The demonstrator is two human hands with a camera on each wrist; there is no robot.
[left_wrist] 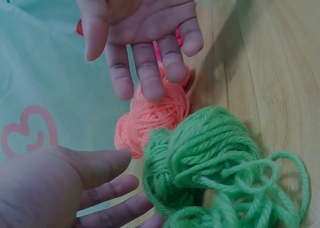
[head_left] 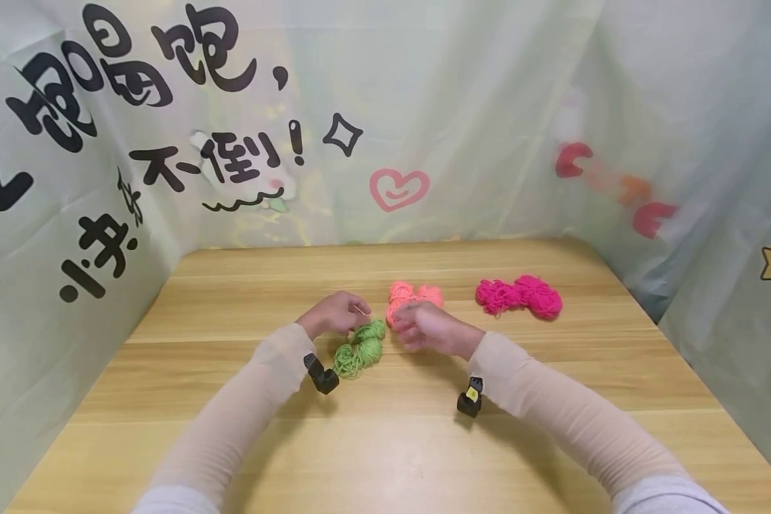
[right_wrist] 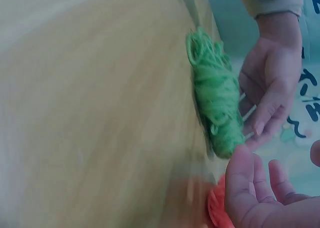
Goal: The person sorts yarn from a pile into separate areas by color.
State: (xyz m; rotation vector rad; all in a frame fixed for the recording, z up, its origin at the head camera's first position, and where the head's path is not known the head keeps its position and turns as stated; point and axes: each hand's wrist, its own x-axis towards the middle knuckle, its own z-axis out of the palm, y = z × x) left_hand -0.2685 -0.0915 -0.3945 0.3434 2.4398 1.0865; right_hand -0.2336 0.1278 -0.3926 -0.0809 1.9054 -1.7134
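A skein of green yarn [head_left: 363,348] lies on the table with loose loops at its near end. My left hand [head_left: 338,313] is just beyond its left side, fingers extended and nothing gripped; in the left wrist view the left thumb [left_wrist: 107,163] points toward the green strands. My right hand [head_left: 433,328] hovers in front of a coral skein of yarn [head_left: 401,294], covering part of it. Its fingers [left_wrist: 148,70] are spread and relaxed, with the palm facing the left hand. Seen from the right wrist, the green skein [right_wrist: 217,97] lies between the two hands.
A magenta skein of yarn [head_left: 520,296] lies farther right on the wooden table [head_left: 398,442]. Printed fabric curtains [head_left: 488,128] hang behind the table and along both sides. Each wrist carries a small black camera, such as the right one [head_left: 470,398].
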